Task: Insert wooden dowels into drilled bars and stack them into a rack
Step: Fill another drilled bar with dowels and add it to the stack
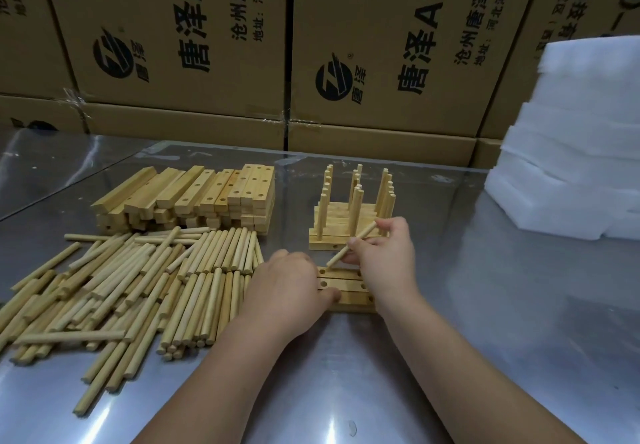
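My right hand (384,256) pinches a single wooden dowel (360,241), tilted, its lower tip just above the holes of the drilled bars (348,288) lying flat in front of me. My left hand (287,291) grips the left end of those bars, thumb on the front face. Behind them stands the rack (349,218): stacked bars with three rows of upright dowels. Loose dowels (138,288) lie in a wide heap at the left. A stack of empty drilled bars (207,198) sits behind that heap.
Everything rests on a shiny metal table (485,339). Printed cardboard boxes (346,63) form a wall along the table's back edge. A pile of white foam blocks (571,153) stands at the right, close to the rack.
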